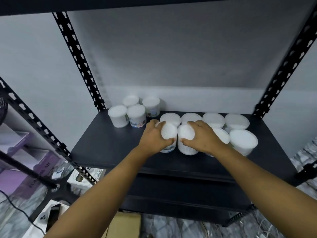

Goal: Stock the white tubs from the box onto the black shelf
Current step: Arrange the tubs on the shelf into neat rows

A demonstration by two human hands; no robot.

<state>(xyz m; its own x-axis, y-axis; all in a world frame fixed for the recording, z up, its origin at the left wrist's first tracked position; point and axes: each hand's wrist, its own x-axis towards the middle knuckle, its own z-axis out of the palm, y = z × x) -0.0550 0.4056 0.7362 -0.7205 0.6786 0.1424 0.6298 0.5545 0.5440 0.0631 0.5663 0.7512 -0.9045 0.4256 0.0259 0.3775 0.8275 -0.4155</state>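
Both my hands are over the black shelf [106, 148], each curled round a white tub. My left hand [153, 137] grips one tub [169, 133] from its left side. My right hand [204, 137] grips a second tub [186, 134] from its right. The two tubs stand side by side in the front row, touching or nearly so. Behind them runs a row of several white tubs [213, 120], and two more [243, 140] stand to the right. A cluster of smaller tubs [136, 114] sits at the back left corner.
Slotted black uprights [78, 60] frame the shelf, with a grey wall behind. A cardboard box [127, 224] lies on the floor below my arms. Purple and white boxes [15, 169] fill a neighbouring rack at left. A lower shelf [180, 191] sits beneath.
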